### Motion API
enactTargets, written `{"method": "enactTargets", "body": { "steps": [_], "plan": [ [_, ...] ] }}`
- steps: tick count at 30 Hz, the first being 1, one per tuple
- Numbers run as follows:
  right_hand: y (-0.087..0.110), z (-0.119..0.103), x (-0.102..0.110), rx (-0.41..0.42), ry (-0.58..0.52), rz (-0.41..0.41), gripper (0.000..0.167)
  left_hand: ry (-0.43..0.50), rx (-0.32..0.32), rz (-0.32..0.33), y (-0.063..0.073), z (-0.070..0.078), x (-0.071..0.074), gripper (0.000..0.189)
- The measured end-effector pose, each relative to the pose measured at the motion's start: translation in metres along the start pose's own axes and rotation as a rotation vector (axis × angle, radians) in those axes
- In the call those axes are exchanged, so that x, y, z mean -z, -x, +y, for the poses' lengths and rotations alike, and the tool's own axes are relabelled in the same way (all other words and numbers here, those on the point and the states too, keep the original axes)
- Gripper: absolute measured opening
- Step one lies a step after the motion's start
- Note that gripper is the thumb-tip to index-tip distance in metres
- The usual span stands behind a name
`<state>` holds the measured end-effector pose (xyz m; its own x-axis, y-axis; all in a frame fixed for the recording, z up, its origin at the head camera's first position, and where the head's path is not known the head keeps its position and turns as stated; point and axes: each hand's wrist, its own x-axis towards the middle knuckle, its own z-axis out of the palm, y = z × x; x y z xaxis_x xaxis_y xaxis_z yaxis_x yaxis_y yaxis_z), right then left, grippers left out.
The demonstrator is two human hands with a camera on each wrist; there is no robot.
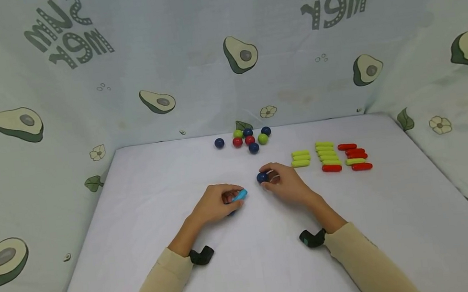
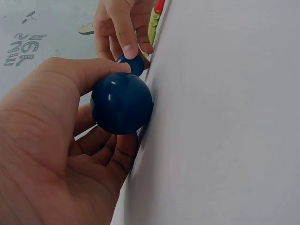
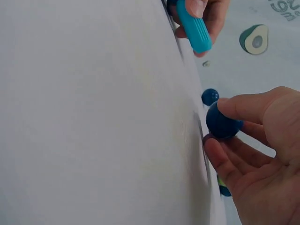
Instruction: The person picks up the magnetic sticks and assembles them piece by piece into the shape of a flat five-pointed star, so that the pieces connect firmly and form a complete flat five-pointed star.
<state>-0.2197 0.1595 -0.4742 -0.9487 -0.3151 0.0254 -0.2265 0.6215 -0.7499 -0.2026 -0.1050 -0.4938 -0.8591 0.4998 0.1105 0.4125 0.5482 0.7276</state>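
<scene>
My left hand grips a light blue ribbed stick together with a dark blue ball. In the right wrist view that stick lies under the left thumb, the ball mostly hidden behind it. To the right and slightly farther away, my right hand pinches another dark blue ball between thumb and fingers, close to the tabletop. This second ball shows plainly in the right wrist view. The two hands are apart, with bare cloth between them.
Several red, green and dark blue balls cluster at the table's back edge, one dark blue ball slightly left. Yellow-green sticks and red sticks lie in rows to the right. White cloth covers the table; a printed curtain hangs behind.
</scene>
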Motion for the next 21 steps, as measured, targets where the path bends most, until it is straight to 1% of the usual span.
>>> {"method": "enactTargets", "body": {
  "steps": [3, 11, 16, 21],
  "plan": [
    [0.004, -0.004, -0.005, 0.02, -0.021, -0.019, 0.038, 0.004, 0.002, 0.0, 0.001, 0.0, 0.001, 0.033],
    [0.007, -0.01, -0.018, 0.063, -0.093, -0.08, 0.036, -0.002, -0.013, -0.037, 0.0, 0.004, 0.001, 0.037],
    [0.008, -0.014, -0.022, 0.08, -0.078, -0.073, 0.035, 0.02, -0.025, -0.04, 0.0, 0.004, 0.003, 0.042],
    [0.008, -0.015, -0.025, 0.096, -0.046, -0.105, 0.034, 0.047, -0.027, -0.05, 0.0, 0.004, 0.004, 0.052]
  ]
}}
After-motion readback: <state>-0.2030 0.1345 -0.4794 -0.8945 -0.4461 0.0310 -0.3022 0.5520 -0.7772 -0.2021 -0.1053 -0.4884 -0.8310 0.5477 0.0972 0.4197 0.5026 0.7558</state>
